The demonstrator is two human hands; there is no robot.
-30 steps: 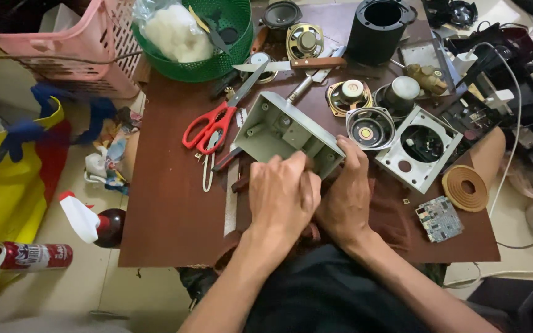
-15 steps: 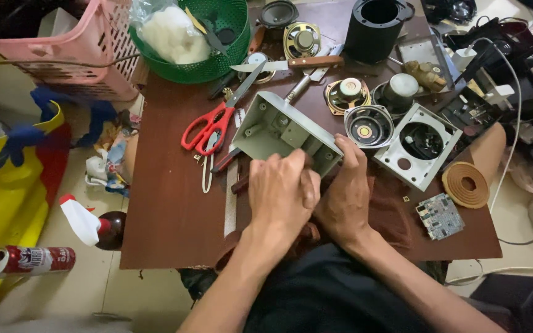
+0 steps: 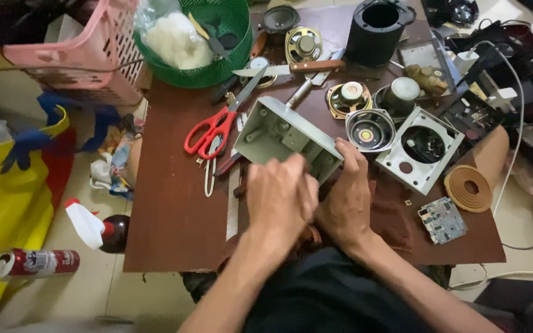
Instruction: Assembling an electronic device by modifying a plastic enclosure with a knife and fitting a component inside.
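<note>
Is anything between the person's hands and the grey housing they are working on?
Nothing visible. The right hand grips the near right corner of the grey housing, and the left hand lies against its near edge. The red-handled scissors lie apart to the left.

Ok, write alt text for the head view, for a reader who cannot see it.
Seen from above, a person's left hand and right hand grip the near edge of an open grey plastic speaker housing on a cluttered brown wooden table. Red-handled scissors lie to its left, loose round speaker cones and a small green circuit board to its right.
</note>
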